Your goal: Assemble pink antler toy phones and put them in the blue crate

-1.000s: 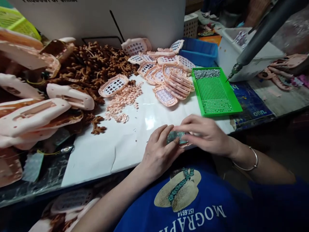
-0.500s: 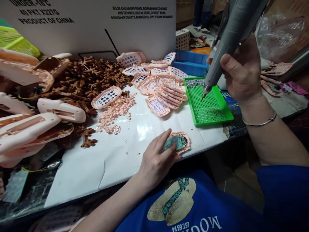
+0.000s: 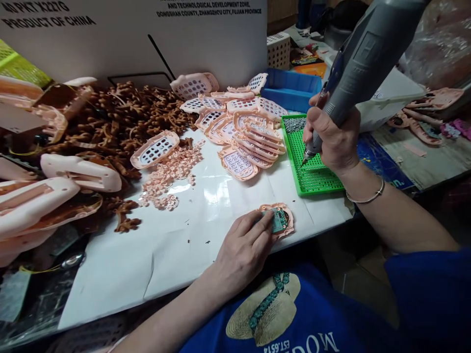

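My left hand (image 3: pixel 245 242) lies over a pink plastic shell (image 3: pixel 289 221) at the table's front edge. Its fingers press on the green circuit board (image 3: pixel 278 220) inside and cover part of it. My right hand (image 3: pixel 336 135) is wrapped round a grey electric screwdriver (image 3: pixel 371 63), whose bit points down above the green perforated tray (image 3: pixel 320 182). Small silvery screws (image 3: pixel 295 124) are heaped at the tray's far end. Whether a screw sits on the bit is too small to tell.
Pink shells with keypads (image 3: pixel 253 135) are stacked mid-table. Left of them lie small pink parts (image 3: pixel 169 179) and a brown heap of pieces (image 3: pixel 136 117). More pink casings (image 3: pixel 40 196) pile up at the left. A blue bin (image 3: pixel 290 90) and a large white box (image 3: pixel 206 44) stand behind.
My right hand has brought the screwdriver lower and slightly left over the tray. My left hand's fingers have drawn closer together on the circuit board. The view has shifted a little.
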Demonstrator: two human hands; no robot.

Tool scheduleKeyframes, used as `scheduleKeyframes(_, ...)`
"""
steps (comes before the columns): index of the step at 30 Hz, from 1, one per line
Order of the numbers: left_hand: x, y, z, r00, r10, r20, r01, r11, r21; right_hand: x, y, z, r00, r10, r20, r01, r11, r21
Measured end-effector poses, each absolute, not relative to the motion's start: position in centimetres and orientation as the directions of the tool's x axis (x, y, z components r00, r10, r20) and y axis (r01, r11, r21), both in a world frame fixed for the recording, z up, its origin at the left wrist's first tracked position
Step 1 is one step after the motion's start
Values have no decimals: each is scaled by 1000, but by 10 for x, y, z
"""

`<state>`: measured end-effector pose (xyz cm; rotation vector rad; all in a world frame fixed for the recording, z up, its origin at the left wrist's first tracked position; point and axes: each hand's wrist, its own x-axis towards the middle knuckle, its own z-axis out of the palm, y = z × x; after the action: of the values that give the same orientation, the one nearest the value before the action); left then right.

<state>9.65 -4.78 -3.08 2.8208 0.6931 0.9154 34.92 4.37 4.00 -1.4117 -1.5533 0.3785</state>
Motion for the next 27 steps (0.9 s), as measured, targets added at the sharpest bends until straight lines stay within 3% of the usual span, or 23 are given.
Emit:
scheduleKeyframes(6,96,-47,-33,701,464,541,396,-885,247,350,48,32,115,879,463,641,290,-710)
scheduleKeyframes(11,97,-48,-30,707,468,531,390,-884,260,355,48,24,31,897,441,780,254,-572)
scheduleKeyframes(18,97,-47,-31,698,468,542,402,-882,245,352,47,25,110,903,416,685,234,-690)
scheduleKeyframes(21,98,-47,-31,708,475,522,409,-879,245,349,47,34,181,888,423,570,255,-781)
scheduleKeyframes(23,97,-47,-31,722,468,509,408,-883,234,345,47,42,237,824,514,396,401,-826)
scheduleKeyframes(27,98,-46,-31,751,457,476,410,-888,207,326,33,59,323,709,627,89,637,-766)
